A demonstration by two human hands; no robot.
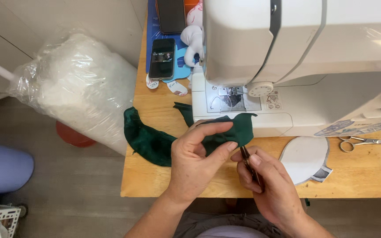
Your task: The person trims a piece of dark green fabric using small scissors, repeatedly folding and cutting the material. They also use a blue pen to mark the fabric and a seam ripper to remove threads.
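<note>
Head view looks down on a wooden table (pixel 155 176) with a white sewing machine (pixel 296 57) filling its far right part. Left of the table, on the floor, leans a big clear plastic bag of white stuffing (pixel 76 83), with a red bowl (pixel 71 136) partly under it and a pale blue bin (pixel 1 165) at the picture's left edge.

A dark green cloth (pixel 151 141) lies across the table's front left and runs up to the machine's base. The left hand (pixel 195 163) pinches the cloth's right end between thumb and forefinger, just in front of the machine, with the other fingers curled beneath. The right hand (pixel 270 185) sits just beside it, fingers pressed together around a thin dark tool (pixel 250 165) whose tip touches the cloth at the left thumb.

Right of the hands lies a grey oval paper pattern (pixel 305 158). Small scissors (pixel 360 142) rest further right, near the machine's base. At the table's back, a black phone (pixel 162 58) lies on a blue sheet (pixel 151 35), next to a white soft toy (pixel 192 39).
</note>
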